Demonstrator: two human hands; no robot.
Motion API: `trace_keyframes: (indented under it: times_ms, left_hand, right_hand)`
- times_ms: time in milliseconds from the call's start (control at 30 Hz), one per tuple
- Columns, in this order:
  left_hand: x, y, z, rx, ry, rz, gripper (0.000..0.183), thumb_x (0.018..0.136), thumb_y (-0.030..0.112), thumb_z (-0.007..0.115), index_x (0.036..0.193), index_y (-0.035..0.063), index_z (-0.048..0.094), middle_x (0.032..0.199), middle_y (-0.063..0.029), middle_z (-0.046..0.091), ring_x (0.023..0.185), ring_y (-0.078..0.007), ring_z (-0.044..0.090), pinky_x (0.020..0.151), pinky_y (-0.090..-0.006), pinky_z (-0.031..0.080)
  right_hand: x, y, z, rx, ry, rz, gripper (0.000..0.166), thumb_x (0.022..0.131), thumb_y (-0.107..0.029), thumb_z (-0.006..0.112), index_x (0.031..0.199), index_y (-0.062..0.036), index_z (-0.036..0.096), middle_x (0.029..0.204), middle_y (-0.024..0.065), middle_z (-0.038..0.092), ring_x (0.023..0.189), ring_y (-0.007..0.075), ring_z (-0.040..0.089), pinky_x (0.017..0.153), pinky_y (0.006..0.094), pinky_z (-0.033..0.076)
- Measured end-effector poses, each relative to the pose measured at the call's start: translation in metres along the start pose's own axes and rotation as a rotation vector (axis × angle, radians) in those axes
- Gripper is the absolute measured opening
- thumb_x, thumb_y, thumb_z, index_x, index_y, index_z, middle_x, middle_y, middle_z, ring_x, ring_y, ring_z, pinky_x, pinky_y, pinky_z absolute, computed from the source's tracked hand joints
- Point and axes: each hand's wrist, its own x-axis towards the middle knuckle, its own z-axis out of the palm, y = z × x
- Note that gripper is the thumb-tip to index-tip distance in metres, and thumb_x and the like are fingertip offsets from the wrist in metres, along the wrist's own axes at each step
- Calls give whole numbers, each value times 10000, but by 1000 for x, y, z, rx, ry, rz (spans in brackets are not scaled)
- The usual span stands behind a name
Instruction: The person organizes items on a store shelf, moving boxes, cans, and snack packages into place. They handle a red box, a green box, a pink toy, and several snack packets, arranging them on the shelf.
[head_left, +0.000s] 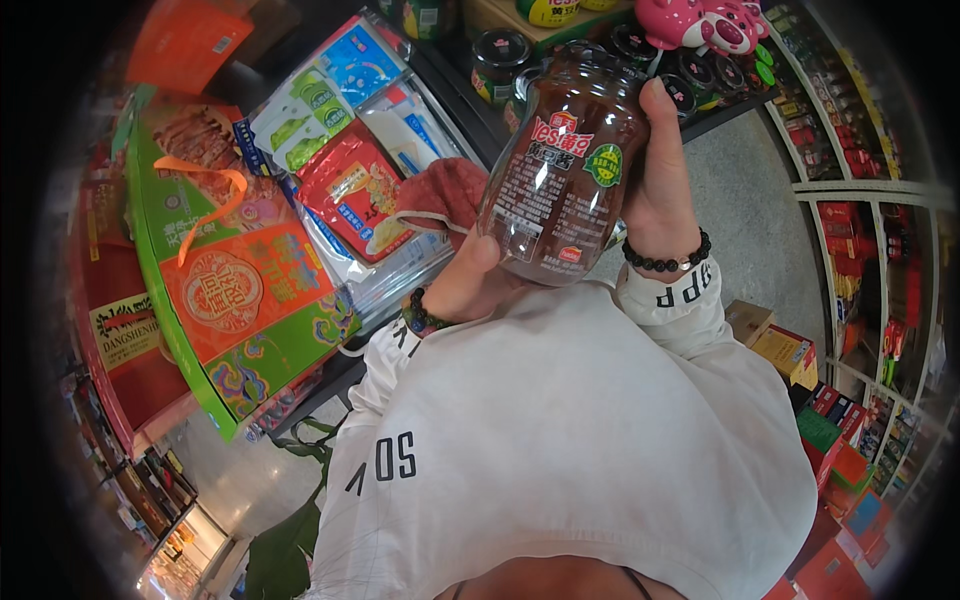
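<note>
A large glass jar of brown soybean paste (564, 172) is held up close to the camera, its printed side facing me. My left hand (469, 277) supports the jar's lower left side, the thumb near its base. Along the jar's right side lies my right hand (660, 172), thumb pointing up; its other fingers are hidden behind the glass. A dark red cloth (444, 193) shows just left of the jar, beside my left hand; whether the hand holds it I cannot tell. Left of the cloth, a red food pouch (356, 191) lies on plastic-wrapped packs (420, 135).
Dark-lidded jars (501, 56) stand on the black display table beyond, with a pink bear figure (705, 24) at its right. Big gift boxes (247, 285) fill the left. Stocked shelves (862, 191) line the right, and cartons (780, 349) stand near my right elbow. A plant (289, 547) is low left.
</note>
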Motion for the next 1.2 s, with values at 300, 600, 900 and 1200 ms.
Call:
trace_keyframes:
  times_ms: [300,600,900,1200]
  left_hand:
    - [-2,-1,-6,3,-2,-1,992,699,526,704,1412,95,166,1368,-114,356,1230,-252,404,979,-458,383]
    - [0,3,0,47,-19,26,1022,674,486,749,1388,7,196,1338,-108,396,1212,-206,412,1017,-360,336]
    - [0,-1,-5,179,-23,67,1065,669,490,752,1405,0,158,1364,-97,340,1240,-173,336,1029,-337,274]
    - [-4,5,-10,366,3,55,1008,653,419,793,1362,-5,217,1301,-84,387,1199,-154,363,1005,-321,299]
  right_hand:
    - [1,3,-4,70,70,-4,504,874,-458,503,1146,-35,545,1094,101,611,997,196,586,885,337,460]
    - [-3,2,-3,60,92,-50,533,882,-469,465,1178,-27,511,1140,129,590,1036,242,571,905,371,445]
    - [-3,5,-14,104,51,-40,612,871,-521,444,1214,-16,484,1175,142,569,1054,256,559,902,382,449]
    - [2,12,-24,-29,6,-37,960,764,-739,390,1337,28,325,1290,220,448,1155,334,488,914,444,467]
